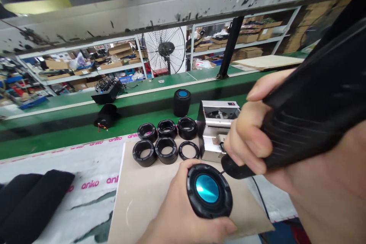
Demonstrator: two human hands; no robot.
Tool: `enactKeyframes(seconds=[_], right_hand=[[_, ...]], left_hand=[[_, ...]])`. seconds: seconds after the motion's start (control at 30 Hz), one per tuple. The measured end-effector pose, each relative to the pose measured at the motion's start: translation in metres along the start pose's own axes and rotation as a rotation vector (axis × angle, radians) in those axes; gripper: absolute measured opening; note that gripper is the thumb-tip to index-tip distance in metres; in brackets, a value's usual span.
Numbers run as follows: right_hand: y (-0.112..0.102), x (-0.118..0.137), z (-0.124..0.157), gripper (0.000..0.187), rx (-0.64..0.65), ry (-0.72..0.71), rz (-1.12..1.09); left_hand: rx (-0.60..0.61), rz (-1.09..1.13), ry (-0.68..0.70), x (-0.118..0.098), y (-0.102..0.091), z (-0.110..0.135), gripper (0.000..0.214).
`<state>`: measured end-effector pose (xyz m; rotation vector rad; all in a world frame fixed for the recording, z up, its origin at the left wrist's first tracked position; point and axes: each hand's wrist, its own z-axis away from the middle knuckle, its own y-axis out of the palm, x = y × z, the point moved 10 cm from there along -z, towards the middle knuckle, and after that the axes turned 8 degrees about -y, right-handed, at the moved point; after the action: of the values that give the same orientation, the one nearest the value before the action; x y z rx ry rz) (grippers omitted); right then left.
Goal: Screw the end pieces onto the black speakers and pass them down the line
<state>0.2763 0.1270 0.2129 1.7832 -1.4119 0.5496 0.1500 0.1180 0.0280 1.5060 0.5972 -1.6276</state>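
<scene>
My left hand (pixel 183 209) is closed around a round black speaker (pixel 192 194) with a shiny blue disc in the middle of its face, which is turned up towards me. In my right hand (pixel 251 133) is a black electric screwdriver (pixel 311 95), slanting in from the upper right. Its thin bit meets or nearly meets the speaker's rim at the upper right; whether it sits in a screw I cannot tell. Just beyond stand several black rings (pixel 166 151) in two rows. One flat black ring (pixel 188 150) lies beside a metal screw feeder (pixel 213 131).
A beige board (pixel 143 198) covers the near work surface. Black fabric-like pieces (pixel 42 202) lie at the left. Farther back are an upright speaker (pixel 182 103), a black part with wires (pixel 106 116) and a black box (pixel 107 90). A grey beam (pixel 160 11) crosses above; a fan (pixel 166 49) stands behind.
</scene>
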Motion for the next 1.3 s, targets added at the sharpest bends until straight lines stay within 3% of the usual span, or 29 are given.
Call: enactKeyframes(seconds=[0.1, 0.43, 0.57, 0.63, 0.77, 0.93, 1.13, 1.3], right_hand=[[-0.001, -0.004, 0.005, 0.037, -0.041, -0.010, 0.005], [0.016, -0.022, 0.004, 0.066, 0.087, 0.124, -0.020], [0.016, -0.025, 0.006, 0.062, 0.089, 0.226, -0.042], [0.002, -0.011, -0.002, 0.055, 0.022, 0.128, -0.033], [-0.056, 0.016, -0.010, 0.054, -0.284, -0.227, 0.123], [-0.100, -0.031, 0.002, 0.053, -0.387, -0.191, 0.222], [-0.110, -0.064, 0.014, 0.054, -0.373, -0.080, 0.246], [-0.093, -0.044, 0.009, 0.056, -0.340, -0.005, 0.168]], left_hand=[[0.006, -0.022, 0.015, -0.002, 0.001, 0.000, 0.087], [0.052, -0.002, 0.058, -0.011, 0.005, -0.001, 0.091], [0.065, -0.044, 0.065, -0.004, 0.004, -0.001, 0.090], [0.027, -0.054, 0.031, 0.004, -0.002, -0.001, 0.096], [-0.031, -0.051, -0.045, 0.018, -0.009, 0.001, 0.104], [-0.010, -0.024, -0.095, 0.015, -0.005, 0.002, 0.101], [-0.017, -0.064, -0.030, 0.011, -0.007, 0.001, 0.097], [0.030, -0.038, -0.035, 0.016, -0.008, 0.001, 0.113]])
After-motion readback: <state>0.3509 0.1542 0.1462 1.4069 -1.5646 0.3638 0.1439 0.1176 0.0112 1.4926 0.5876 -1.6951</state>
